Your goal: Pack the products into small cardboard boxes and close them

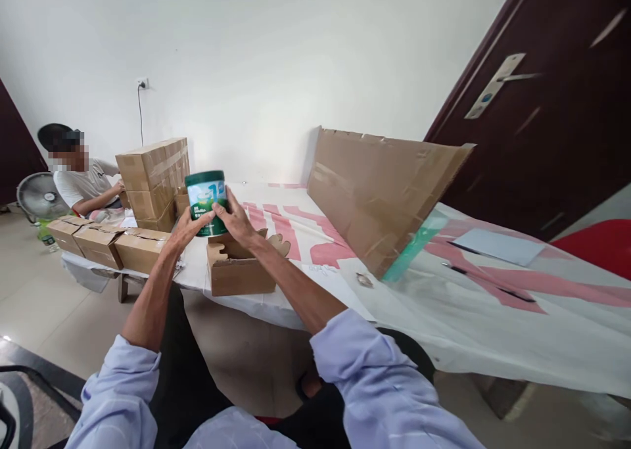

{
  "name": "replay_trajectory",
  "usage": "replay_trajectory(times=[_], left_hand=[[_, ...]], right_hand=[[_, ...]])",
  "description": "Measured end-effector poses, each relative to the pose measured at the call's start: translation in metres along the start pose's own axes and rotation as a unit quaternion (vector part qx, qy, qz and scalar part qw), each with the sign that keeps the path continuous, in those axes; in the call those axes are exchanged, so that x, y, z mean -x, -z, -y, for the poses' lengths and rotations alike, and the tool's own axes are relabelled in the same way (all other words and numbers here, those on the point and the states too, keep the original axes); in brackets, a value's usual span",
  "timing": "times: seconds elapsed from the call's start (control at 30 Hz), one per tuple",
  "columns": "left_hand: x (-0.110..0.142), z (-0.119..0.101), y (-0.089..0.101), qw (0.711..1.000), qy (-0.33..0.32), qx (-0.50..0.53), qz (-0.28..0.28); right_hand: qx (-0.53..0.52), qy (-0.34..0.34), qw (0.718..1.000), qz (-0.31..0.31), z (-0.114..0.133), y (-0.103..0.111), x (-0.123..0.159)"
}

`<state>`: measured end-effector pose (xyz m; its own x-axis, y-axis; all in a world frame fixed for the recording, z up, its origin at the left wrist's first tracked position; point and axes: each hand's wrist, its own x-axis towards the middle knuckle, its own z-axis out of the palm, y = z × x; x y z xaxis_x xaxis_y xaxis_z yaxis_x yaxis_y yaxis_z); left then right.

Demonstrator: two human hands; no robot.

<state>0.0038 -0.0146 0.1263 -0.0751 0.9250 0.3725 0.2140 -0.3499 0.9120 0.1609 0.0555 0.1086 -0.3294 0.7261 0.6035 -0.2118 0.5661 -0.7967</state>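
Note:
A green tin [206, 191] with a dark green lid and a light blue and white label is held up between my two hands. My left hand [190, 227] grips its lower left side, with the thumb across the front. On the right side, my right hand [235, 217] is wrapped round it, thumb on the label. Just below and to the right of the tin, an open cardboard box [242, 277] stands on the table with its flaps up. The tin's back and the fingers behind it are hidden.
Closed cartons [140, 248] line the table's left edge, and stacked cartons [152, 173] rise behind. A person [91, 179] sits beyond them. A large cardboard sheet [379, 192] leans at the middle. White paper [497, 246] and a pen [488, 282] lie to the right.

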Motion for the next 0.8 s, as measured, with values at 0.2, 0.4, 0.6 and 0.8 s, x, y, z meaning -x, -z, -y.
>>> replay_trajectory(times=[0.2,0.4,0.6,0.8], left_hand=[[-0.004,-0.042,0.002,0.995,-0.096,-0.006,0.004],[-0.001,-0.013,0.019,0.989,-0.086,-0.012,-0.12],[-0.007,0.009,0.036,0.971,-0.135,-0.061,-0.186],[-0.014,0.025,0.027,0.971,-0.129,-0.073,-0.19]], right_hand=[[0.054,0.091,0.993,0.049,0.037,0.023,0.008],[0.396,-0.01,0.906,0.15,-0.002,0.081,0.062],[0.546,0.011,0.799,0.251,-0.028,0.099,0.128],[0.546,0.088,0.802,0.227,-0.038,0.092,0.164]])
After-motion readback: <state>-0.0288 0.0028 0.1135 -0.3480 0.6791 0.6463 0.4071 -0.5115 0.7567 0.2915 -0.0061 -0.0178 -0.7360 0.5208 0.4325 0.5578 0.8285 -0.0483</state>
